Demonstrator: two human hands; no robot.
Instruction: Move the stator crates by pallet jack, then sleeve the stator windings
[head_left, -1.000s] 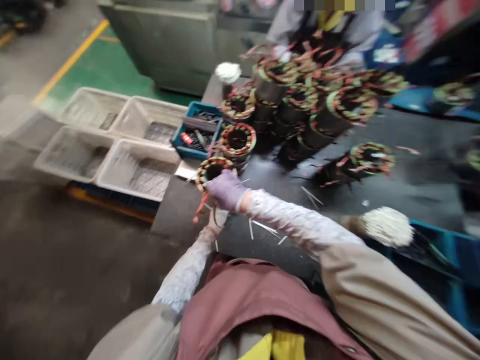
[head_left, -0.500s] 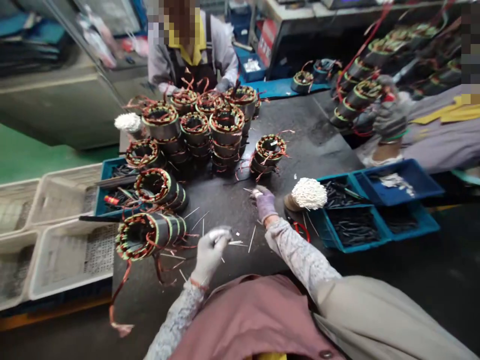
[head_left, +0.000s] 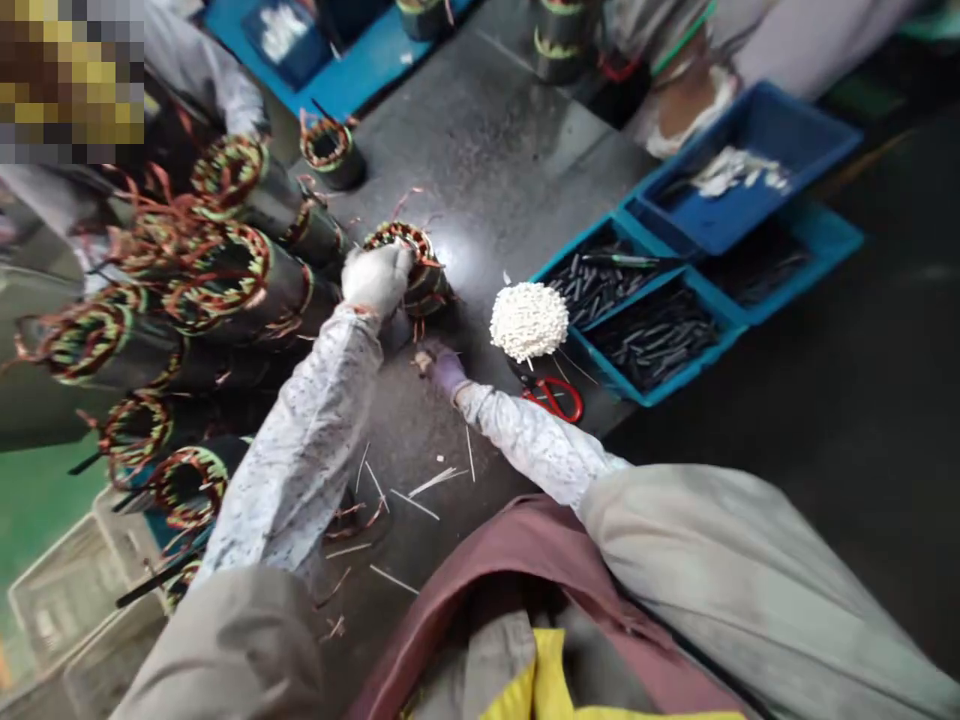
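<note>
My left hand, in a whitish glove, is closed at the rim of a motor stator with red-and-green windings, which stands apart from the larger group. Its fingertips are partly hidden behind the back of the hand. Just in front of that stator, low over the tabletop, my right hand in a purple-grey glove has its fingers pinched together; what they hold is too small to make out. Several thin white sticks lie scattered on the dark table nearer my body.
Many wound stators stand stacked on the left. To the right are a bundle of white sticks, red-handled scissors, blue bins of black tubes and a bin of white pieces. Co-workers' sleeves show across the table.
My left hand has gone from the loose sticks forward to the lone stator and closed on it. My right hand stays near that stator's base. The view has turned and shifted to the right.
</note>
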